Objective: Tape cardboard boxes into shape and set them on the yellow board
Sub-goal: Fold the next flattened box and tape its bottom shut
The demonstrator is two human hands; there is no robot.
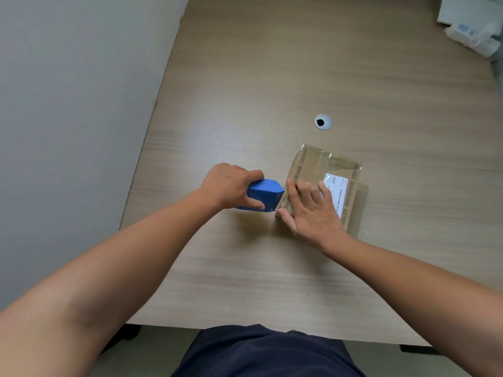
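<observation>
Brown cardboard is lying under the person's right hand (313, 212). It is a small box (321, 161), glossy with clear tape, sitting on the bench (272, 77) with a white label (339, 190) showing just beyond the fingers. That hand is lying spread and flat on the top, pressing down, I'd say to stop the box sliding and to pin the tape.

The left hand (231, 186) is curling round a blue tape dispenser (264, 193). Its toothed mouth is touching the box edge nearest that hand, which looks to me like a strip being started or cut off there.

The box is sitting well in from every bench edge. The bench's left edge is running past the left forearm, so pulling the dispenser that way is leaving some room, not endless. Beyond both hands a round cable hole (323, 122) is sitting apart from the box, and white packets (473, 36) are lying far off beyond the right hand. No yellow board is showing anywhere, so the box is not yet set on it.
</observation>
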